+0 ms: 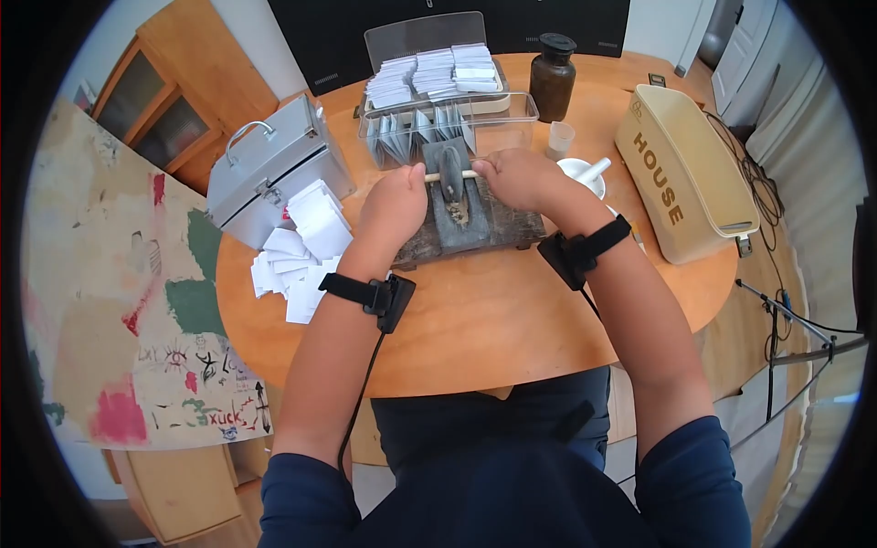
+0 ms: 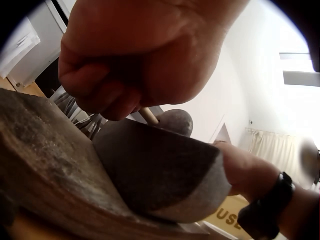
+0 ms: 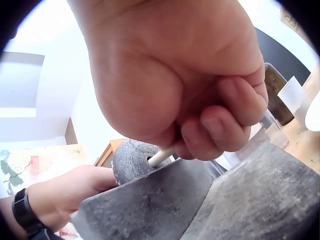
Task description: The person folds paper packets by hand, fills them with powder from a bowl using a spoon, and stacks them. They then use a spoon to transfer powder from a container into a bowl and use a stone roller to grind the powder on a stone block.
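Note:
A dark stone grinding wheel (image 1: 451, 173) stands upright in a long grey stone trough (image 1: 457, 239), with some brownish crumbled material (image 1: 459, 216) in the trough on the near side. A pale wooden rod (image 3: 162, 155) passes through the wheel's centre as its handle. My left hand (image 1: 395, 210) grips the rod's left end, and my right hand (image 1: 528, 183) grips the right end. In both wrist views the fingers are curled round the rod, above the trough wall (image 2: 155, 165). The trough sits on a dark, rough base (image 1: 512, 228).
White paper packets (image 1: 311, 224) lie beside a silver metal case (image 1: 274, 173) at left. Behind the trough is a clear plastic box (image 1: 512, 108) with packets. A brown jar (image 1: 553, 82), a small cup (image 1: 561, 137), a white mortar (image 1: 574, 168) and a cream HOUSE bin (image 1: 685, 173) stand at right.

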### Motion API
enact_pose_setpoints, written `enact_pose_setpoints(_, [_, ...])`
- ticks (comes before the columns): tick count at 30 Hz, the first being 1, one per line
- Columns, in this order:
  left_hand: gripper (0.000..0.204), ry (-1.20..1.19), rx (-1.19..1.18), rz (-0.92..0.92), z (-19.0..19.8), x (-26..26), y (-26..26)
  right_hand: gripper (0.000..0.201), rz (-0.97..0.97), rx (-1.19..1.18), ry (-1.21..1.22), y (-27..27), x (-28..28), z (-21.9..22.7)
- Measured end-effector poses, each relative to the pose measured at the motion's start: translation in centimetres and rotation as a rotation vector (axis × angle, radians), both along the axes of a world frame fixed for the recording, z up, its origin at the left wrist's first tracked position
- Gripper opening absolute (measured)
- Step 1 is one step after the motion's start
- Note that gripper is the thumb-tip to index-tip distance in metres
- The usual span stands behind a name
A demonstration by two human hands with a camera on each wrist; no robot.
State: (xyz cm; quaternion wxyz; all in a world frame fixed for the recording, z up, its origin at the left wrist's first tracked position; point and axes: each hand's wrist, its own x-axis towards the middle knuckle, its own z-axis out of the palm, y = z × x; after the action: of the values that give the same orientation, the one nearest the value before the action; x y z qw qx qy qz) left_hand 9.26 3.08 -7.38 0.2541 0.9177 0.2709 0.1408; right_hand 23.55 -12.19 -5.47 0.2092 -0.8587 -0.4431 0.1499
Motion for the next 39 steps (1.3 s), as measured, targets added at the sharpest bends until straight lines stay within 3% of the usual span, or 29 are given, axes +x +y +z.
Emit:
enact_pose_setpoints(5, [0.045, -0.111, 0.006, -0.058, -0.6, -1.5, -1.1, 0.047, 0.073, -0.029, -0.057, -1.4, -0.9, 0.0])
enact_pose_setpoints(8, [0.045, -0.053, 0.002, -0.040, -0.2, 0.0, 0.0, 0.045, -0.008, 0.039, -0.038, 0.0, -0.1, -0.4])
enact_pose_setpoints(12, [0.045, -0.048, 0.007, -0.049, -1.0, -1.6, -0.7, 0.046, 0.056, 0.038, -0.143, -0.8, -0.6, 0.0])
enact_pose_setpoints(15, [0.045, -0.106, 0.038, -0.069, -0.9, -1.7, -0.9, 0.046, 0.067, -0.053, -0.068, -1.3, -1.4, 0.8])
enact_pose_setpoints(17, [0.044, -0.065, 0.049, -0.038, -0.4, -0.4, -0.4, 0.047, -0.028, -0.047, -0.020, 0.1, -0.3, 0.3])
enact_pose_setpoints(21, [0.045, -0.022, 0.005, -0.015, 0.3, -1.5, -1.4, 0.047, 0.105, 0.001, -0.132, -1.1, -0.5, -0.4])
enact_pose_setpoints(27, [0.045, -0.117, 0.022, -0.068, -1.0, 0.0, 0.2, 0.045, -0.027, -0.027, -0.035, 0.0, -0.4, 0.4])
enact_pose_setpoints(29, [0.045, 0.008, 0.042, -0.050, -0.4, -0.5, -0.1, 0.045, -0.010, -0.049, -0.040, -0.5, -0.8, 0.7])
enact_pose_setpoints(31, [0.045, -0.025, 0.016, -0.045, -0.2, -2.2, -1.5, 0.046, 0.066, -0.066, -0.067, -1.5, -1.6, 1.4])
enact_pose_setpoints(39, [0.044, -0.063, -0.032, -0.025, 0.0, -0.6, -0.8, 0.046, -0.010, -0.071, -0.068, -0.3, -0.3, 0.5])
